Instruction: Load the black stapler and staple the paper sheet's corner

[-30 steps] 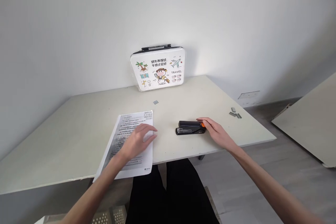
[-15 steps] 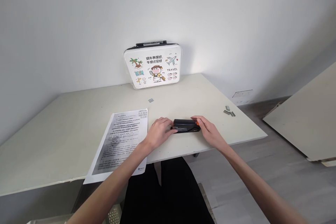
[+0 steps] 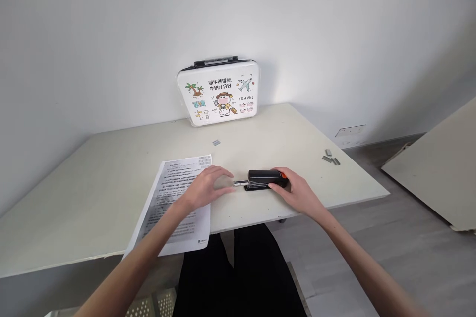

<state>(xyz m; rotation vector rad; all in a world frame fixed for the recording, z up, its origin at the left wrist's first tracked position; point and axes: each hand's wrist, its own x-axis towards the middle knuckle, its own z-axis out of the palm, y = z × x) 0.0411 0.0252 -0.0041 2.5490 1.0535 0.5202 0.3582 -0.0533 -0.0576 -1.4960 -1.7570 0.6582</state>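
A black stapler (image 3: 262, 177) lies near the table's front edge, its metal tray (image 3: 241, 183) sticking out of the left end. My right hand (image 3: 295, 190) is wrapped round the stapler's right end, by an orange part. At the tray's tip is my left hand (image 3: 208, 187), its thumb and fingers apart, with nothing seen between them. Beneath the left wrist lies a printed sheet of paper (image 3: 178, 178), partly hidden by the forearm.
A white case (image 3: 219, 94) with cartoon pictures leans on the wall at the back. Small grey staple strips lie at the table's middle (image 3: 216, 142) and right side (image 3: 327, 159). Perforated baskets (image 3: 165, 302) show below the table.
The metal tray has slid out of the stapler's left end. My left hand has moved left and its fingers have opened. My right thumb now presses the stapler's near side.
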